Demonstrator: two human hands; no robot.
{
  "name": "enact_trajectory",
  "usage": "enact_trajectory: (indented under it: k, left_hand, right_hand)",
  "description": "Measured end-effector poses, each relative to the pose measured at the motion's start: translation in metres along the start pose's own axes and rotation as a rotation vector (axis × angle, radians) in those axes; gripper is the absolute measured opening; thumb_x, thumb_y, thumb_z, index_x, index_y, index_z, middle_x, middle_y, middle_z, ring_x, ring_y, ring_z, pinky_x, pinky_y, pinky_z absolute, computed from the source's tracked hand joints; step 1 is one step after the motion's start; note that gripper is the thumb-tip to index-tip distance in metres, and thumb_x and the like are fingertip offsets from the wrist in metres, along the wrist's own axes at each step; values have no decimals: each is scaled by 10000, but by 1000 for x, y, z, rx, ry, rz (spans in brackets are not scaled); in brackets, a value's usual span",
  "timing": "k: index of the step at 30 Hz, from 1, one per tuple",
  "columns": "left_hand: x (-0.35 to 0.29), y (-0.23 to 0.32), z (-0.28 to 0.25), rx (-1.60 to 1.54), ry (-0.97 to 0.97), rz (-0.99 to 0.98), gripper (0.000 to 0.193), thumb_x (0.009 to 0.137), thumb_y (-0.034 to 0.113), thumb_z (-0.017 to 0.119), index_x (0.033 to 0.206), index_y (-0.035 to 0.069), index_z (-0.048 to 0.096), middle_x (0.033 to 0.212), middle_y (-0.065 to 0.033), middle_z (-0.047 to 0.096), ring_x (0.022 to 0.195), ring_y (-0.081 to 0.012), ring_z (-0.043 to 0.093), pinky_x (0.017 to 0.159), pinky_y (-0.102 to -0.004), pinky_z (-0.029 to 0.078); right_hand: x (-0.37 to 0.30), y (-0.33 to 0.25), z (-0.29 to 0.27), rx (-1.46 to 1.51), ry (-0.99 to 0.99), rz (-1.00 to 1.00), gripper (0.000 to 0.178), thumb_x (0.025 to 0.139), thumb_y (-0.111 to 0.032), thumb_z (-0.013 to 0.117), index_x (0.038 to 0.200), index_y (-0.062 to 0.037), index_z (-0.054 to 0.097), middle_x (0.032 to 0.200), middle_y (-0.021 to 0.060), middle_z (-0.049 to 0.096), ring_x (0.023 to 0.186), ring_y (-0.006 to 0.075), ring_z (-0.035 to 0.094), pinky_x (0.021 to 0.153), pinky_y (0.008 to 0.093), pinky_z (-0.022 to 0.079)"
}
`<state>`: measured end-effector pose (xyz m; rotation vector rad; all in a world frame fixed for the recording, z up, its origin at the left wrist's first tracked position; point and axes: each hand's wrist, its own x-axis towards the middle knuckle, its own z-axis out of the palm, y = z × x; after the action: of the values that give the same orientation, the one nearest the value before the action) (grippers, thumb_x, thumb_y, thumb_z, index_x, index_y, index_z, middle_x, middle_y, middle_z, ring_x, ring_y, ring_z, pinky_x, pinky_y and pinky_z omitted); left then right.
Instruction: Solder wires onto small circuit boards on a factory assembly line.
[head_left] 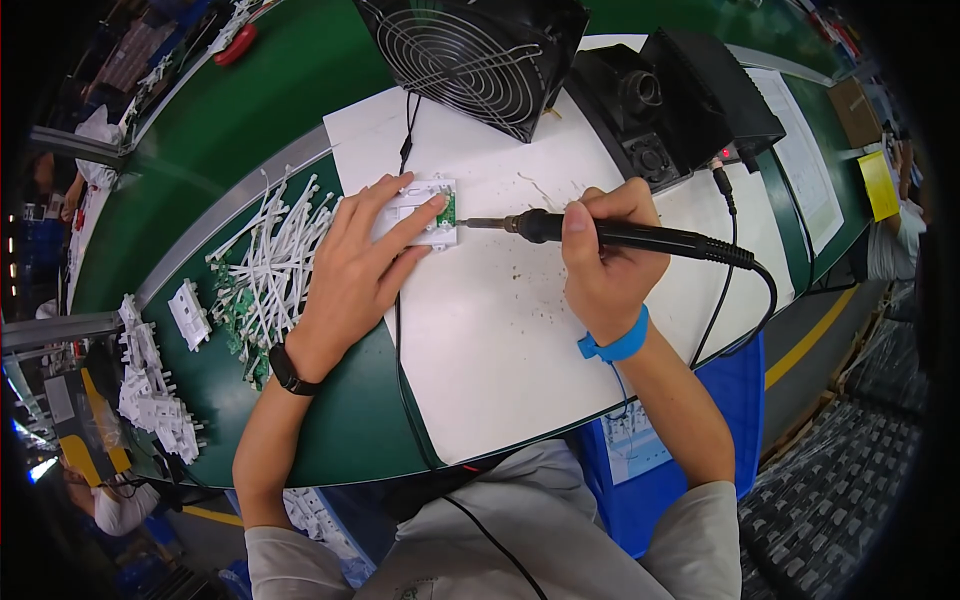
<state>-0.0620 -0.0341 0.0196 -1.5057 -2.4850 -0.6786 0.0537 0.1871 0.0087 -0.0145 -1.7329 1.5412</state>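
On the white sheet lies a white plastic housing with a small green circuit board at its right end. My left hand presses down on the housing, fingers stretched across it, one fingertip touching the board. In my right hand is a black soldering iron, gripped like a pen. Its metal tip points left and reaches the board's right edge; whether it touches, I cannot tell. A blue wrist strap circles my right wrist.
A black fan stands at the back, beside a black soldering station. Left of my left hand are a heap of white cables with green boards, a loose white housing and a pile of white housings. The iron's cord loops at right.
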Motion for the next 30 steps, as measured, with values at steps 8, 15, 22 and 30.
enact_trajectory:
  k: [8,15,22,30]
  left_hand:
    - [0,0,1,13,5,-3,564,844,110,764,1393,175,653,1397,-138,589,1232,-351,567,1025,-431,490]
    - [-1,-1,1,-5,14,-1,549,848,112,762,1384,171,659,1385,-138,595,1229,-349,566,1022,-432,486]
    - [0,0,-1,40,-33,9,504,855,111,754,1349,182,688,1387,-140,584,1213,-347,561,1021,-431,480]
    - [4,8,-3,74,-29,13,498,842,100,763,1331,162,693,1352,-146,599,1150,-357,572,971,-428,491]
  right_hand:
    - [0,-1,1,32,-27,11,216,928,-26,714,899,-40,500,675,37,562,592,55,501,543,211,377]
    - [1,-6,3,-33,-38,47,210,925,-13,709,907,-35,501,689,32,554,608,53,509,552,207,386]
    - [3,-3,-1,-144,23,-6,197,933,-19,704,897,-35,510,692,26,557,621,47,501,564,201,386]
    - [14,2,-10,-81,160,-137,195,936,-48,718,907,-44,525,670,18,552,580,33,459,539,190,347]
